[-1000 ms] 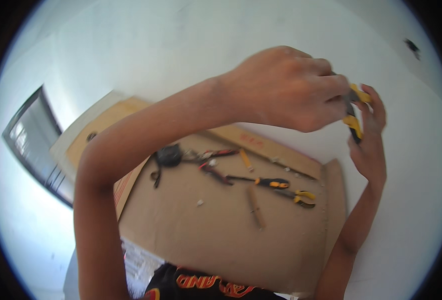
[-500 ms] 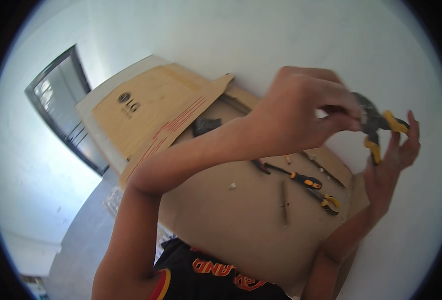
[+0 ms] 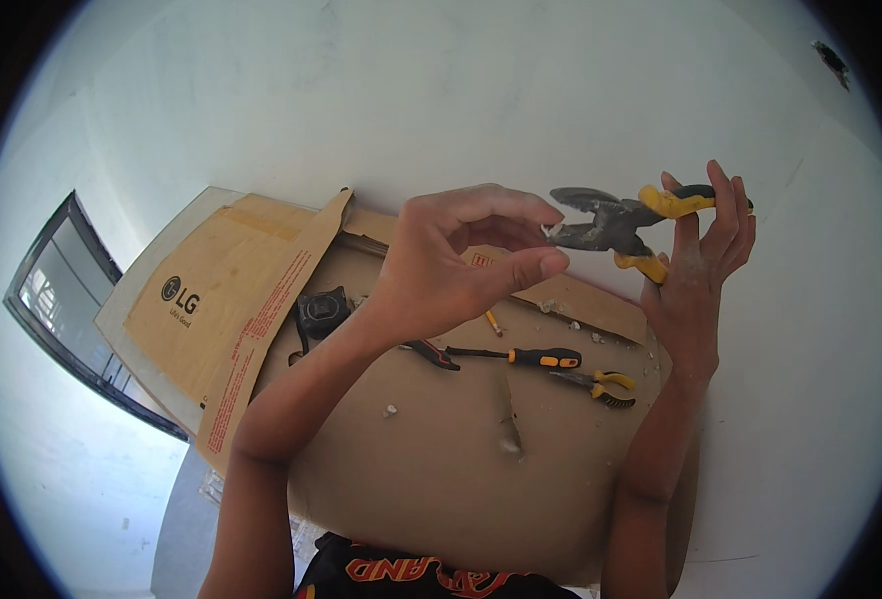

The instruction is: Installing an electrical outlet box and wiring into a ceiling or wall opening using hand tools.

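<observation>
Dark-jawed pliers (image 3: 610, 225) with yellow-and-black handles are held up in front of the white wall, their jaws spread. My right hand (image 3: 695, 290) holds them by the handles, fingers at the upper one and thumb near the lower one. Around the tip of the lower jaw, my left hand (image 3: 451, 265) curves with thumb and forefinger apart. A small whitish bit (image 3: 551, 231) shows at that jaw tip, between the fingertips; whether a finger touches it I cannot tell.
Below lies a cardboard sheet (image 3: 441, 479) with a screwdriver (image 3: 546, 357), second yellow-handled pliers (image 3: 605, 385), a pencil (image 3: 494, 321), a black tape measure (image 3: 323, 312) and white crumbs (image 3: 391, 410). A cardboard flap (image 3: 221, 270) rises at left, near a dark-framed window (image 3: 81, 299).
The pliers and both hands now appear further left in the view, which has turned. The left thumb and forefinger, pinched at the pliers' jaws before, have parted.
</observation>
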Demonstrator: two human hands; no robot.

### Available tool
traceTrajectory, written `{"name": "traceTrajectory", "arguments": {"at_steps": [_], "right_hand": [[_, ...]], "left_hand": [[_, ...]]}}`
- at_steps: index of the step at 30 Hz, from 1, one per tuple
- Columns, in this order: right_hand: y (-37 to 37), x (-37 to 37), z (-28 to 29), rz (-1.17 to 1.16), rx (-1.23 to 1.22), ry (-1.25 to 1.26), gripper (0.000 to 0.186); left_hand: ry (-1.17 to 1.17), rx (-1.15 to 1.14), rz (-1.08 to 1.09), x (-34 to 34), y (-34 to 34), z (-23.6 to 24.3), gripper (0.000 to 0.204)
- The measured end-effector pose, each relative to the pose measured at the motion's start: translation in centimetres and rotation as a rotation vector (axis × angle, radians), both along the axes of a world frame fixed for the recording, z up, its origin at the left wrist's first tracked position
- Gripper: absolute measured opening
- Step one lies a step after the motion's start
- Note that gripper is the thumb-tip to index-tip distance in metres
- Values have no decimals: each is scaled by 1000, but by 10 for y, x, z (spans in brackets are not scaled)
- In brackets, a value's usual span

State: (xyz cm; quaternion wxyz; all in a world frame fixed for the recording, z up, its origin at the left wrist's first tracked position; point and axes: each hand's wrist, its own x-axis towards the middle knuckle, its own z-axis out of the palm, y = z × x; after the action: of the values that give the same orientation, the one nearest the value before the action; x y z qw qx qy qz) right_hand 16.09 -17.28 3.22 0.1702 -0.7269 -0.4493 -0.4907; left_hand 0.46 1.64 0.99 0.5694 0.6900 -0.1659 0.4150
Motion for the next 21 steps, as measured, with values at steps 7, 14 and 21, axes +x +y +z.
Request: {"name": "traceTrajectory", "arguments": {"at_steps": [7, 14, 21], "right_hand": [[-1, 2, -4, -117, -33, -50, 80], [5, 7, -5, -171, -17, -78, 89], [4, 6, -7, -188, -11, -93, 83]], "left_hand": [[102, 48, -34, -5, 7, -1, 15], [120, 17, -22, -3, 15, -5, 21], [97, 169, 49, -3, 11, -7, 30]]}}
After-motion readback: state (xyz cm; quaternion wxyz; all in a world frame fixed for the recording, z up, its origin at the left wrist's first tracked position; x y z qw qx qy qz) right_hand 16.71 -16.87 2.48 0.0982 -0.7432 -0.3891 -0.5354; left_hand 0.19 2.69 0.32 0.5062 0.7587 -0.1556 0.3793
